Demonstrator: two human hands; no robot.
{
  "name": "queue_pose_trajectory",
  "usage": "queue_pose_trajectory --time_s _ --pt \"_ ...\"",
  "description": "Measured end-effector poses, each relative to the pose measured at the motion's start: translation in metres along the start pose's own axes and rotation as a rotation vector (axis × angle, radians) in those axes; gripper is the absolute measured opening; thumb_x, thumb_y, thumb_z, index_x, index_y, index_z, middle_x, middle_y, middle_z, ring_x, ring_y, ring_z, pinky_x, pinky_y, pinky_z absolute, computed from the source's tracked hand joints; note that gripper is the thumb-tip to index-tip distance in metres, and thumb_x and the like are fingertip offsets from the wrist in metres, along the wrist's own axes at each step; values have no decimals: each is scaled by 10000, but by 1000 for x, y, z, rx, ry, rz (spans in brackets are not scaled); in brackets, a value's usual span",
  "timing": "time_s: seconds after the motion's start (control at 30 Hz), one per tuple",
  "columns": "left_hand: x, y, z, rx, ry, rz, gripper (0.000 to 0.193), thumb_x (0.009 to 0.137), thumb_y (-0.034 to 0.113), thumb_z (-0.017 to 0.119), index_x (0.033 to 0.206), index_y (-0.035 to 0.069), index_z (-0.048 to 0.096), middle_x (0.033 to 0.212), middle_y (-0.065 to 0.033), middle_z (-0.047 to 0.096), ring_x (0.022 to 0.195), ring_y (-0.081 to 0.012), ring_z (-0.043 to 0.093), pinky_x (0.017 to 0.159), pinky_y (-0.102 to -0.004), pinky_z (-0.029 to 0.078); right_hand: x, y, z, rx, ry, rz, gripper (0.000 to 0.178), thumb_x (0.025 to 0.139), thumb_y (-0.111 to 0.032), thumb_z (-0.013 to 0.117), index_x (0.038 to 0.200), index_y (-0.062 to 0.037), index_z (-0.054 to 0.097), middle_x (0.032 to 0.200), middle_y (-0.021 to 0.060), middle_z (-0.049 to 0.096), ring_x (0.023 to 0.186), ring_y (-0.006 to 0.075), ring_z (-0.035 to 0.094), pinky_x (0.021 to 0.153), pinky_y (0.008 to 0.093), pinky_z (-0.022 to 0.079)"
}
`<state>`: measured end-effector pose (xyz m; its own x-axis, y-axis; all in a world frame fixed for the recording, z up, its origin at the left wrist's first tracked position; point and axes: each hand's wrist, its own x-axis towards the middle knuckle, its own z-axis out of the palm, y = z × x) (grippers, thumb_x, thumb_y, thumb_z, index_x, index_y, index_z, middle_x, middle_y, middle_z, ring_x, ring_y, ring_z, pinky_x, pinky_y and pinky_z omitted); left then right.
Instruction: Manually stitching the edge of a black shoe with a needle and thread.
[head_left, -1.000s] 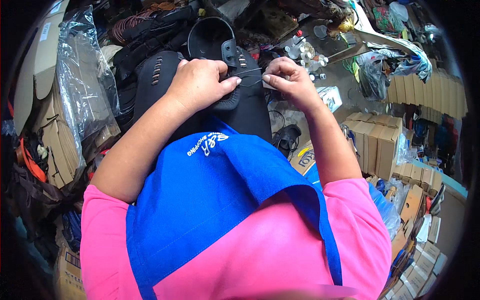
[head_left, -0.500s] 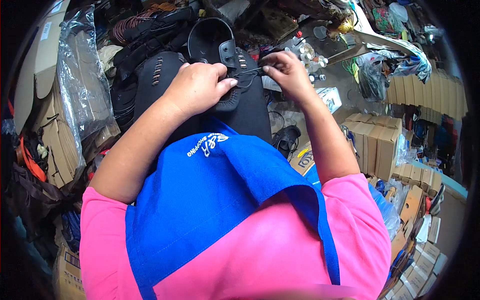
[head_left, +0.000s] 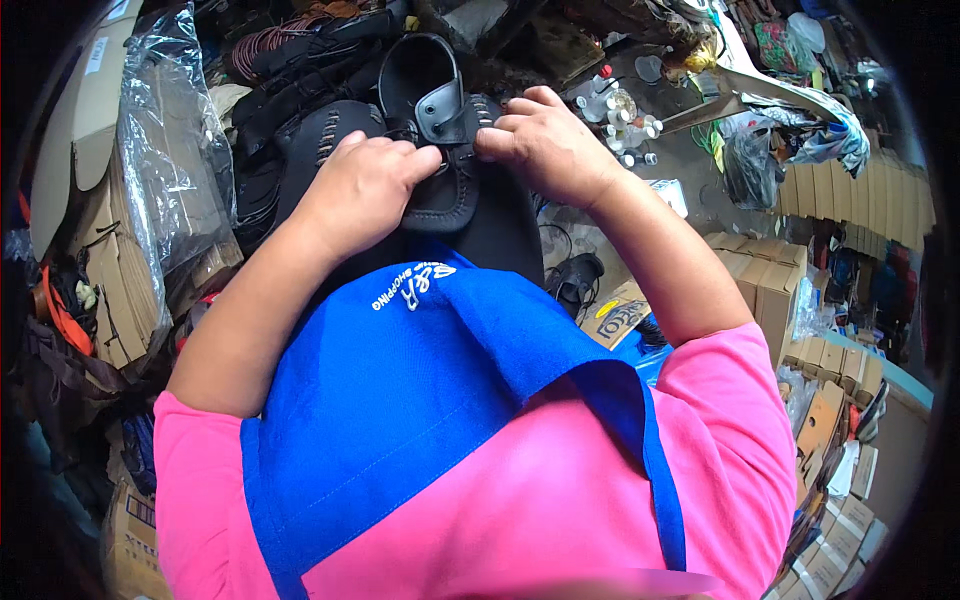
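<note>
A black leather sandal (head_left: 442,212) lies on my lap, its toe toward me. Its heel strap (head_left: 397,75) makes an upright loop at the far end, and a dark strap tab with two snap-like dots (head_left: 440,112) stands in the middle. Coarse stitching runs along the toe edge. At the sandal's left side my left hand (head_left: 372,190) is closed, thumb pressed to the fingers on a thin black cord. My right hand (head_left: 545,145) is closed in a pinch at the right side by the tab, on the same cord. Most of the cord is hidden by my fingers.
Black sandals and straps are heaped at the far left, beside a clear plastic bag (head_left: 175,150). Several small bottles (head_left: 620,115) stand at the far right. Flattened cardboard (head_left: 765,275) is stacked on the right. A blue apron (head_left: 400,370) covers my front.
My right hand has moved left and nearer the sandal, its fingers folding in. My left hand has drawn back leftward off the sandal's middle. The cord between them now hardly shows.
</note>
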<state>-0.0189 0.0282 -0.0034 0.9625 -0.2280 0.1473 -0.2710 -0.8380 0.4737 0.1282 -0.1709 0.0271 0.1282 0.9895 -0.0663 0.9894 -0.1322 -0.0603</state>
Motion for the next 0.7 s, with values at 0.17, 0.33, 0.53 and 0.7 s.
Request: queue_pose_trajectory --time_s 0.17,0.33,0.53,0.7 --pt "-51 -11 -26 191 -9 -53 165 792 42 536 949 83 567 810 -71 622 810 -270 592 733 -407 424 -35 24 13 112 77 134 100 788 -140 626 880 -128 590 771 59 590 857 275 550 876 376 385" --pt "-80 -23 -52 -575 260 -413 51 854 41 627 882 2 642 854 -57 618 821 -143 577 755 -246 427 -60 36 13 1223 299 759 158 867 -187 673 915 -37 667 804 -1 639 738 83 570 690 253 453" --pt "-17 10 -46 -1542 401 -27 204 940 232 568 929 29 553 961 -109 623 1000 -246 623 908 -352 456 2 1 26 2227 763 405 202 911 -282 625 973 -91 602 929 80 650 869 175 619 877 398 494" --pt "-46 -18 -30 -1549 179 -332 244 993 331 464 929 95 458 771 -51 528 711 -131 536 595 -208 415 -23 25 32 2266 489 238 221 930 -309 603 970 -98 550 798 7 537 705 104 521 686 308 484"
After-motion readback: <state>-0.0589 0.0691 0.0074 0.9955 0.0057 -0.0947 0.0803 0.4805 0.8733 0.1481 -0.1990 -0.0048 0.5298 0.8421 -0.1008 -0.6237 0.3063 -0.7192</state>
